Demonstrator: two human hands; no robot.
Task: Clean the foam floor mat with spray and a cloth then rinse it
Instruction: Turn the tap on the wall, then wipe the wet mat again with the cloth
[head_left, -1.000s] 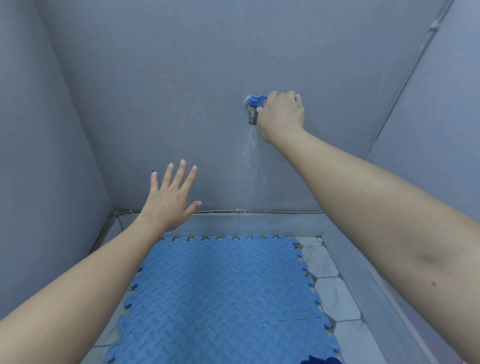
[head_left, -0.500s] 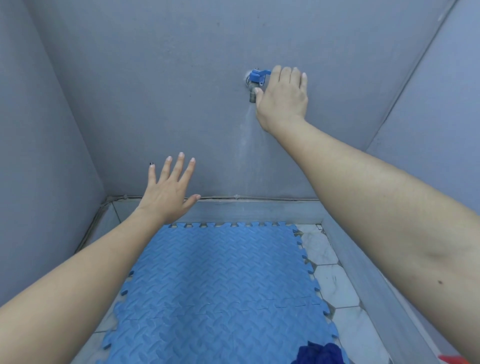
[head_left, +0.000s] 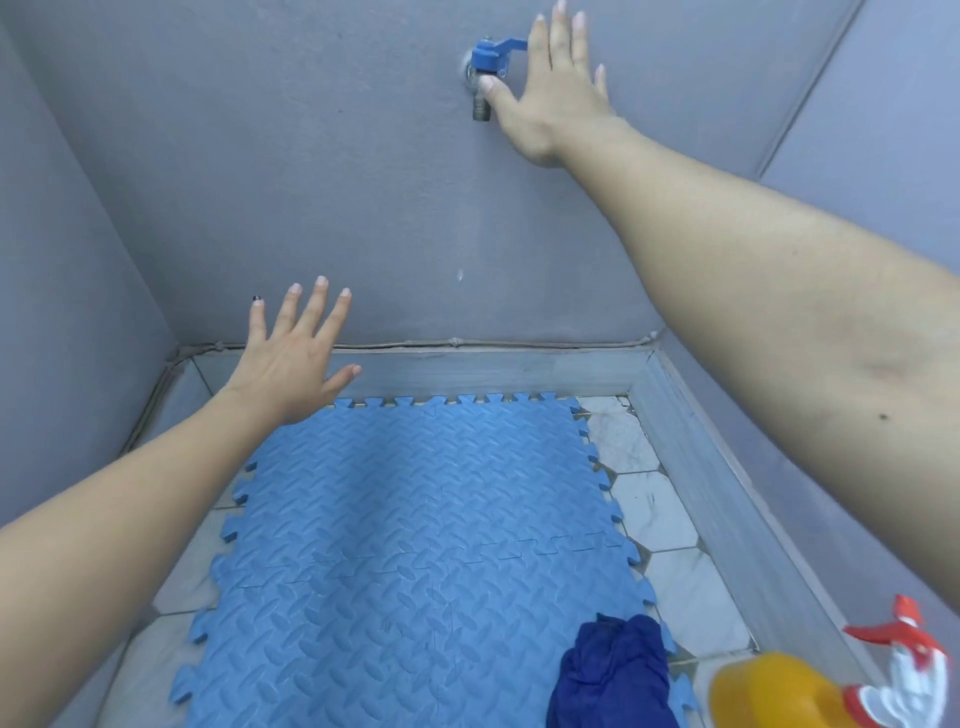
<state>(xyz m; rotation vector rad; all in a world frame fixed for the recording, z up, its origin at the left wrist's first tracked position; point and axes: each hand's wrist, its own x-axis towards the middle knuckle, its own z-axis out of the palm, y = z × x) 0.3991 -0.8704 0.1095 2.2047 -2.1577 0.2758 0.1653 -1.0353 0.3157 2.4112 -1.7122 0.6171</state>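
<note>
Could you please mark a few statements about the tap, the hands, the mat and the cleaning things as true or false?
1. The right hand is at the blue-handled tap on the wall. True.
2. The left hand holds the cloth. False: it is spread open and holds nothing.
3. A steady stream runs from the tap. False: only a stray drop shows below it.
4. The dark blue cloth lies on the near right corner of the foam mat. True.
5. The yellow spray bottle stands on the mat's middle. False: it is at the lower right, off the mat.

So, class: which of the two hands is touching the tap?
The right hand: its thumb rests on the blue-handled tap. The left hand hovers open, holding nothing.
</note>
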